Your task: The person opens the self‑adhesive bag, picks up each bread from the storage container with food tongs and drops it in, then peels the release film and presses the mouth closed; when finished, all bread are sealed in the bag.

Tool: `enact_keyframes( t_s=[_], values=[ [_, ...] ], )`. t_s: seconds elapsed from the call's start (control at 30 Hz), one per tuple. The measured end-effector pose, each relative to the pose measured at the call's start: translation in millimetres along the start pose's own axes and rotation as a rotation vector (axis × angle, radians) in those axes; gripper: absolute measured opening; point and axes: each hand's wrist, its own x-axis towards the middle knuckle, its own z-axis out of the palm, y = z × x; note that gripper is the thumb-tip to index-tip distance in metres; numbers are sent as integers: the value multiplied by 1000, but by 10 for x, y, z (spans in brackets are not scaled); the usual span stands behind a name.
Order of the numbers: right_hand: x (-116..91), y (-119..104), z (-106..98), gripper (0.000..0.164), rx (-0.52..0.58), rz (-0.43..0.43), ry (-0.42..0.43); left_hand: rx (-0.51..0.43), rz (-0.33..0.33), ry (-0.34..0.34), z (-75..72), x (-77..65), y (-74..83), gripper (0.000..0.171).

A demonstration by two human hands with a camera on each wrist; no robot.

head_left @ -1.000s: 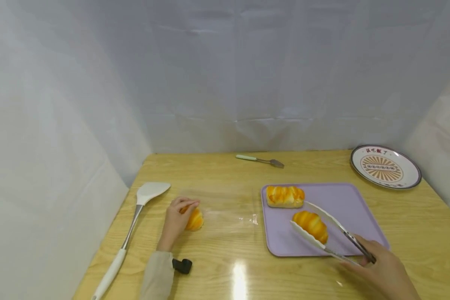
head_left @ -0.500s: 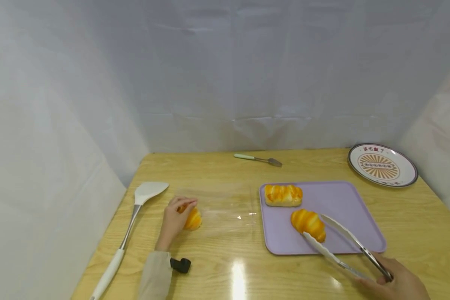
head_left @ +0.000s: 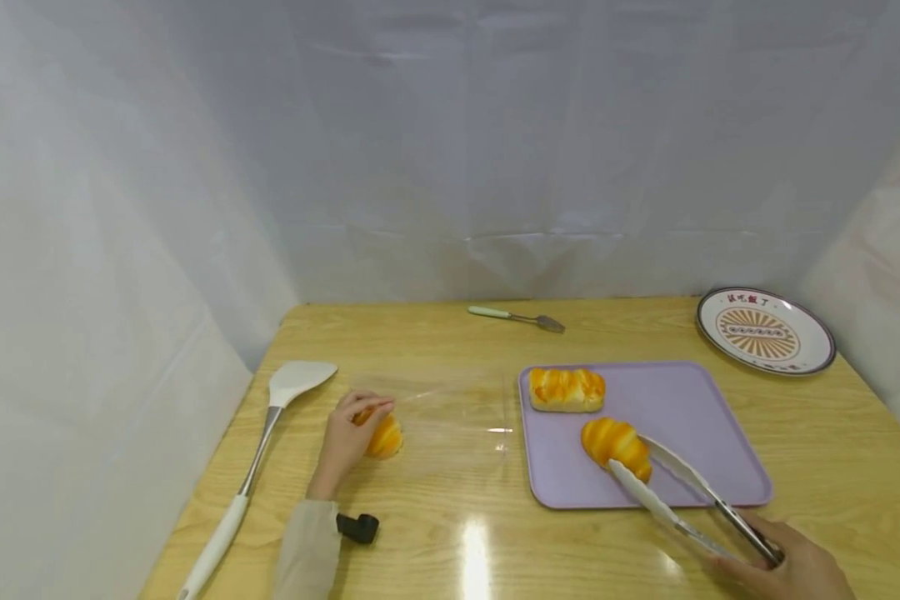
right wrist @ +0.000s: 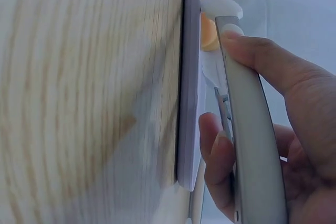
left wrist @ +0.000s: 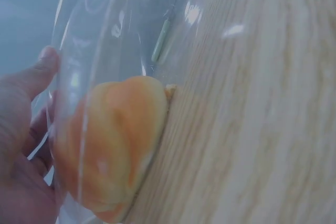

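Clear plastic bag point(head_left: 442, 408) lies on the desk point(head_left: 450, 533), and your left hand point(head_left: 345, 442) pinches its mouth beside the bun point(head_left: 385, 437) already inside. Your right hand point(head_left: 787, 571) curls round the tongs point(head_left: 675, 496), whose tips sit close on either side of a second bun point(head_left: 617, 447) on the purple tray point(head_left: 712, 433). That soft bun could slip if the tongs bite only its end, and the limp bag could fall closed. A third bun point(head_left: 567, 389) shares the tray. Further out are a spatula point(head_left: 258, 450), fork point(head_left: 517, 317) and plate point(head_left: 765, 340); white sheeting point(head_left: 450, 150) walls the glossy wooden desk.
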Motion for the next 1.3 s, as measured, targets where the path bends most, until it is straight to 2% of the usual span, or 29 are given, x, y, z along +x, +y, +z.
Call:
enact_keyframes(
  t_s=[0.2, 0.3, 0.4, 0.53, 0.7, 0.93, 1.13, 1.3],
  values=[
    [5, -50, -9, 93, 19, 1, 14, -10, -4, -14, 46, 57, -272, 19],
    [-6, -124, -8, 91, 32, -34, 39, -7, 16, -5, 64, 79, -397, 19],
    [-20, -217, 32, 82, 50, -127, 125, -15, 28, -12, 56, 81, -433, 19],
    [-5, -392, 128, 68, 67, -285, 287, -40, 31, -21, 48, 84, -455, 19],
    [77, -682, 192, 61, 122, -435, 360, -58, 35, -16, 55, 96, -474, 19],
    [322, -1032, 185, 61, 82, -633, 345, -70, 54, -6, 72, 98, -466, 17],
    [507, -1361, 196, 52, 79, -711, 266, -65, 75, -1, 77, 90, -453, 16],
    [697, -1620, 279, 56, 15, -763, 234, -68, 62, -4, 35, 42, -264, 16]
  ],
)
